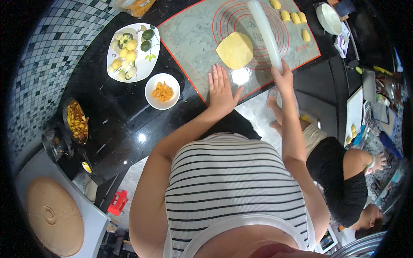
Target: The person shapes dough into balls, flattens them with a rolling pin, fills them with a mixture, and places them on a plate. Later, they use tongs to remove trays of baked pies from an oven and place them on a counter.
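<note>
My right hand (283,76) grips the near end of a long pale rolling pin (266,32), which slants away across the mat. Flat on the grey silicone baking mat (187,38) rests my left hand (222,92), its fingers spread. Just beyond those fingertips lies a thin sheet of rolled yellow dough (236,51), roughly square with rounded corners. The rolling pin is to the right of the sheet, apart from it. Several small yellow dough pieces (295,17) sit near the mat's far right corner.
On the left are a patterned plate (151,69) with yellow and green balls, a white bowl (149,96) of orange filling and an oval dish (77,122) of food. A white bowl (329,19) stands at far right. Another person (338,180) works at the right-hand counter.
</note>
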The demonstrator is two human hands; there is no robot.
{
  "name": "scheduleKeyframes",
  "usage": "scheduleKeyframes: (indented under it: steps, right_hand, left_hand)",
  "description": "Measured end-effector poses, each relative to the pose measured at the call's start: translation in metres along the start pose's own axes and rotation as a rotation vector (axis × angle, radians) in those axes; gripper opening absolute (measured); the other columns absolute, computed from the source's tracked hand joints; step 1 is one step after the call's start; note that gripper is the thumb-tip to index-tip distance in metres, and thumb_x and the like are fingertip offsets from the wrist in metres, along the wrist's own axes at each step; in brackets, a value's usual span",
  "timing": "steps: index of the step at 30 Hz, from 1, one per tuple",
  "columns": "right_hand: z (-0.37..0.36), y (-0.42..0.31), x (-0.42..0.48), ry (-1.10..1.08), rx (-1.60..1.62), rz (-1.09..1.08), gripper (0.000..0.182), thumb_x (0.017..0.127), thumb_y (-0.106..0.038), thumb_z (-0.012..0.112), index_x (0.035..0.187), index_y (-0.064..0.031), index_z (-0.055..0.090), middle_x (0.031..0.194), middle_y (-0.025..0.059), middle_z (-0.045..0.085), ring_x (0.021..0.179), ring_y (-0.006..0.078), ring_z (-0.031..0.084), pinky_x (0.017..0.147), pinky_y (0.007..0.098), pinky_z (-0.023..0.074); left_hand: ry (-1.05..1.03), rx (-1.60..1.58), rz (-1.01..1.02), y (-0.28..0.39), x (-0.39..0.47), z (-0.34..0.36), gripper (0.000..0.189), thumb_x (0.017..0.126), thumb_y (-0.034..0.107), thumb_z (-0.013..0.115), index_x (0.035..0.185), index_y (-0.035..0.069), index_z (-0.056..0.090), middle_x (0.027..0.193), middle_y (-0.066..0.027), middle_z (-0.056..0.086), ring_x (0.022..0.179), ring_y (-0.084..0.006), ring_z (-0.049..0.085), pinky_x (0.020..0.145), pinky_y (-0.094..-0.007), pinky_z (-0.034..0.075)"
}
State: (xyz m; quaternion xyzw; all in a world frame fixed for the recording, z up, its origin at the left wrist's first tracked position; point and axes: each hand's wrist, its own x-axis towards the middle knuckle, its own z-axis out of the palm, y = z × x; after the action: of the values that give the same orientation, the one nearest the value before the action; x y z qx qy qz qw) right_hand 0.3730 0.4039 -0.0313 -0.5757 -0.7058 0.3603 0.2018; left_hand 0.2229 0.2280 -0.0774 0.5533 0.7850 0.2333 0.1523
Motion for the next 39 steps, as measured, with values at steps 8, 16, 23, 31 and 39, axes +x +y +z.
scheduleKeyframes:
  steps: [8, 16, 23, 31, 39]
  right_hand:
    - [0.009, 0.031, 0.031, -0.022, 0.053, -0.090, 0.038, 0.076, -0.023, 0.063, 0.104, 0.0015, 0.063, 0.079, 0.0164, 0.066, 0.073, 0.0233, 0.064, 0.068, 0.0359, 0.0492]
    - [-0.015, 0.019, 0.084, -0.226, -0.118, -0.256, 0.042, 0.074, -0.026, 0.064, 0.108, 0.0004, 0.062, 0.077, 0.0182, 0.066, 0.070, 0.0296, 0.066, 0.067, 0.0382, 0.0501]
    - [-0.025, 0.015, 0.111, -0.320, -0.119, -0.336, 0.042, 0.073, -0.028, 0.065, 0.107, -0.0037, 0.063, 0.085, 0.0202, 0.067, 0.079, 0.0327, 0.067, 0.072, 0.0401, 0.0502]
    - [-0.038, 0.019, 0.153, -0.303, -0.148, -0.441, 0.042, 0.072, -0.028, 0.066, 0.106, -0.0041, 0.065, 0.087, 0.0201, 0.068, 0.081, 0.0330, 0.067, 0.073, 0.0396, 0.0505]
    - [-0.043, 0.027, 0.145, -0.322, -0.145, -0.380, 0.042, 0.072, -0.028, 0.068, 0.107, -0.0049, 0.065, 0.086, 0.0190, 0.068, 0.081, 0.0309, 0.067, 0.073, 0.0385, 0.0507]
  left_hand:
    - [0.134, -0.048, -0.146, 0.034, 0.019, 0.029, 0.093, 0.089, 0.049, 0.053, 0.139, -0.020, 0.015, 0.149, -0.0378, 0.011, 0.143, -0.0443, 0.005, 0.116, -0.0510, 0.004]
    - [0.244, -0.018, -0.287, 0.062, 0.035, 0.032, 0.091, 0.088, 0.050, 0.053, 0.141, -0.016, 0.020, 0.150, -0.0327, 0.018, 0.143, -0.0410, 0.012, 0.116, -0.0510, 0.007]
    - [0.290, 0.029, -0.324, 0.062, 0.051, 0.045, 0.083, 0.089, 0.047, 0.054, 0.141, -0.012, 0.027, 0.150, -0.0296, 0.022, 0.143, -0.0388, 0.015, 0.116, -0.0499, 0.011]
    - [0.355, 0.171, -0.117, 0.033, 0.129, 0.038, 0.075, 0.090, 0.048, 0.051, 0.142, -0.003, 0.034, 0.150, -0.0160, 0.033, 0.141, -0.0280, 0.026, 0.116, -0.0462, 0.016]
    - [0.213, 0.132, -0.005, 0.013, 0.120, 0.005, 0.076, 0.092, 0.048, 0.049, 0.143, -0.004, 0.030, 0.151, -0.0165, 0.030, 0.142, -0.0287, 0.026, 0.116, -0.0459, 0.016]
